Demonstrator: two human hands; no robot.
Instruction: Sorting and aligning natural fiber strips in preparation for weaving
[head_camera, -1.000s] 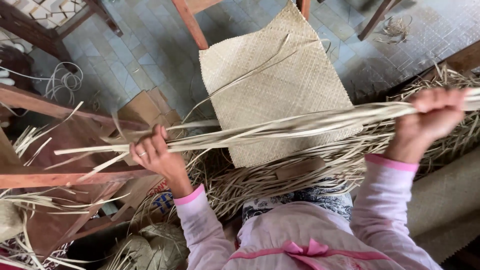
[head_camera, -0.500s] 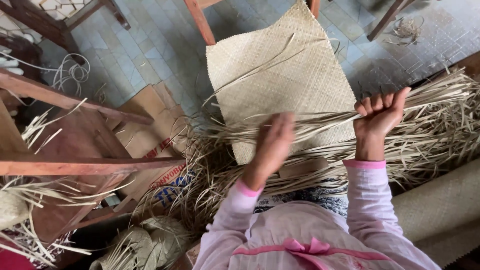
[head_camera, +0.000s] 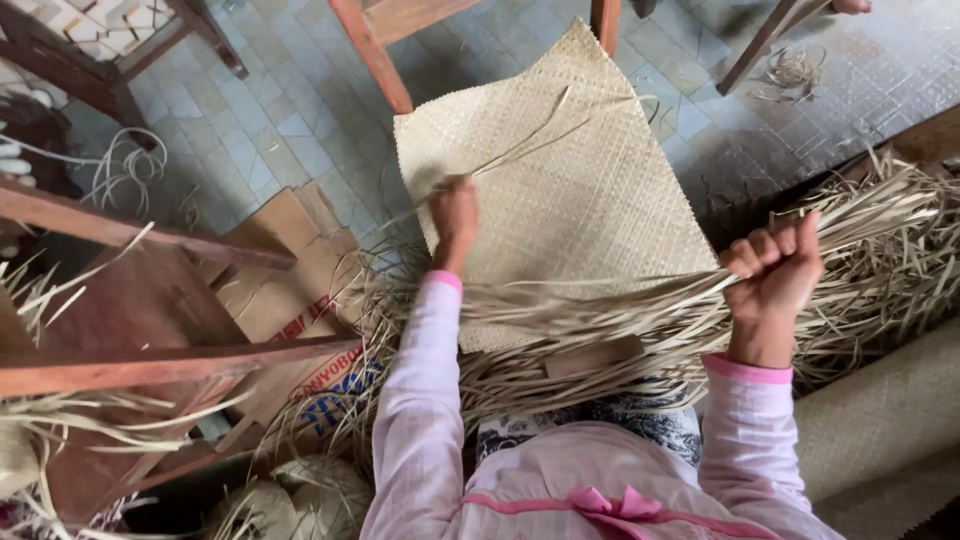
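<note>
My right hand (head_camera: 775, 272) is a fist closed on a bundle of pale dried leaf strips (head_camera: 600, 315) that runs across my lap. My left hand (head_camera: 454, 218) reaches forward over the near-left part of a woven mat (head_camera: 570, 180) and pinches a thin loose strip (head_camera: 520, 150) that curves up across the mat. The mat is pale straw-coloured, tightly plaited and lies on the tiled floor. Both sleeves are light pink with a darker cuff.
A wooden frame (head_camera: 150, 360) stands at the left over flattened cardboard (head_camera: 300, 290). Chair legs (head_camera: 375, 55) rise behind the mat. More loose strips (head_camera: 890, 240) pile up at the right beside a rolled mat (head_camera: 890, 420). White cord (head_camera: 120, 170) lies on the tiles.
My left hand has let go of the bundle's left end and moved forward onto the mat, taking a single strip. My right hand has dropped lower with the bundle.
</note>
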